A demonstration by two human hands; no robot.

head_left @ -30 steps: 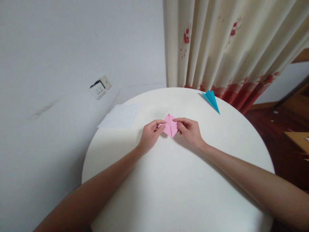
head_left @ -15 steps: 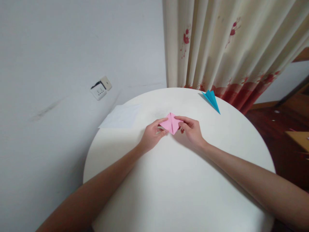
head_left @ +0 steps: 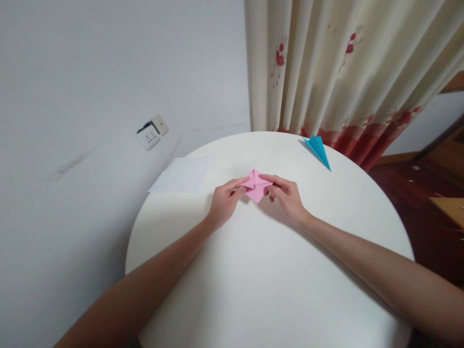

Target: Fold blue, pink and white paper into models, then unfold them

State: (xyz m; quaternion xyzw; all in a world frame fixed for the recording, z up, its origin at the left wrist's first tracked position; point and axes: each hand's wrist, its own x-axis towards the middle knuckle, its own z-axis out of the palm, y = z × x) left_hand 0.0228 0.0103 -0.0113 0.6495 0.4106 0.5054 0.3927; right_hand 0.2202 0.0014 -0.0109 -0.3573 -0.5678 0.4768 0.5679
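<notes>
A small folded piece of pink paper (head_left: 256, 193), roughly diamond-shaped, is held between my two hands just above the middle of the table. My left hand (head_left: 225, 199) pinches its left corner between thumb and fingers. At the right corner my right hand (head_left: 286, 194) has its fingers closed on the paper, index finger along the upper edge. A crosswise fold shows on the face of the paper, with a flap lying over its upper half. The fingertips partly cover both side corners.
A blue paper plane (head_left: 318, 152) lies near the far right edge of the round white table (head_left: 261, 280). White paper sheets (head_left: 183, 175) rest at the far left, by the wall with a socket (head_left: 148, 136). A patterned curtain (head_left: 311, 63) hangs behind.
The pink paper's visible face has changed from an upright centre line to a crosswise fold with a flap. Both hands keep hold and have shifted slightly left.
</notes>
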